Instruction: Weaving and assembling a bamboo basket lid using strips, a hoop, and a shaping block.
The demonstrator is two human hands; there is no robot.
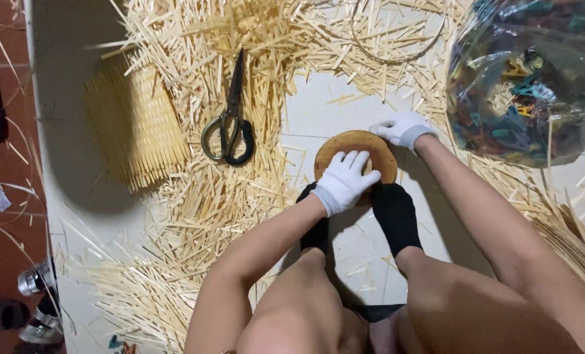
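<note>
A round brown wooden disc (364, 145) lies on the white tiled floor between my two feet in black socks (395, 215). My left hand (345, 180), in a white glove, presses flat on the near part of the disc. My right hand (403, 129), also white-gloved, grips the disc's far right edge. Both forearms reach forward over my bare knees.
Scissors (230, 124) lie shut on a thick litter of pale bamboo slivers (194, 196). A woven bamboo basket (135, 124) lies on its side at left. A clear plastic bag of coloured clips (528, 78) sits at upper right. Long thin strips (568, 242) pile at right.
</note>
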